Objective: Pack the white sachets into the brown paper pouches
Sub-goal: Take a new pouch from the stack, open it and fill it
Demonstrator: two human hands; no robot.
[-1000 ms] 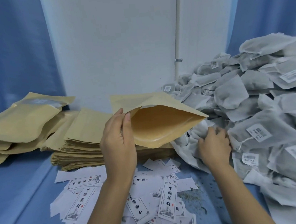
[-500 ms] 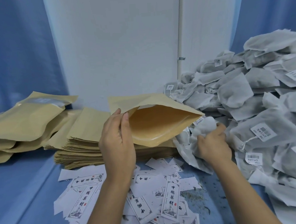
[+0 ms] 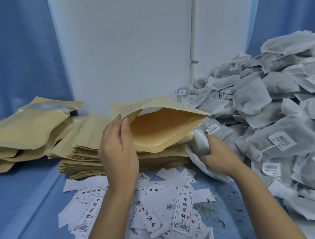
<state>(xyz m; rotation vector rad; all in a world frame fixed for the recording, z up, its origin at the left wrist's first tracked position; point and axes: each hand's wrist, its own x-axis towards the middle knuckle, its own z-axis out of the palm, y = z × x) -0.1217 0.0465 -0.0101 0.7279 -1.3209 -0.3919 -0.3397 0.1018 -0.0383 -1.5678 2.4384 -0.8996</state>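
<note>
With the left hand (image 3: 118, 152) pinching the brown paper pouch (image 3: 164, 128) open and the right hand (image 3: 220, 158) gripping a white sachet (image 3: 201, 141) just right of its mouth, the sachet should go in narrow end first.

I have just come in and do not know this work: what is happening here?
A person is packing. The left hand holds a brown paper pouch open by its mouth, above a flat stack of pouches. The right hand grips a white sachet beside the sachet pile, just outside the pouch's mouth. The sachet is not yet inside.
</note>
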